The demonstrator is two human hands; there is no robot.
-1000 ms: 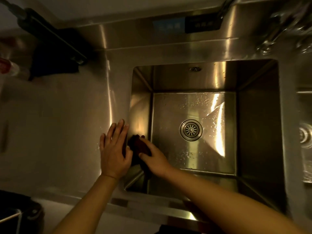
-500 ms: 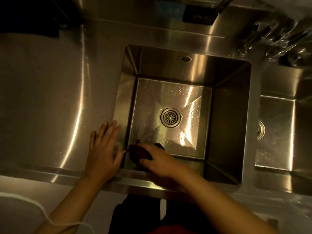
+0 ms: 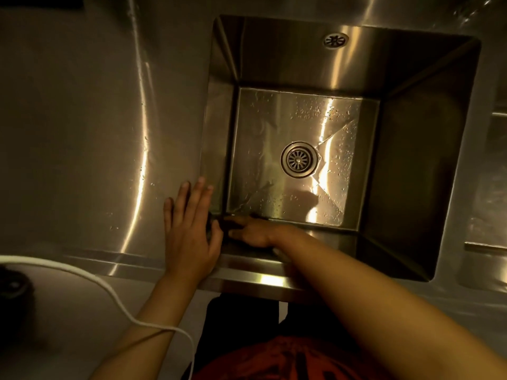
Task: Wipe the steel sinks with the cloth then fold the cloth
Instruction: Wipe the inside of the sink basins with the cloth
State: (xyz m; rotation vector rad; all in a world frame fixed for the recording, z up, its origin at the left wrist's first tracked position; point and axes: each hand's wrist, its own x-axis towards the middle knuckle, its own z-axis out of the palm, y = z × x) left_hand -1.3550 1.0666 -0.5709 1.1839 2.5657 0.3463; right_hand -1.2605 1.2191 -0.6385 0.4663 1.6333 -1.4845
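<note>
The right hand is pressing the dark, crumpled cloth into the near-left corner of the square steel sink. The left hand is resting flat on the steel desk. Droplets are dotting the floor, so wiping looks unfinished; folding is not yet begun.

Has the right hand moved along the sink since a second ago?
Yes. The right hand, pressing the cloth, went from the sink's left wall down into the near left corner, farther from the drain.
</note>
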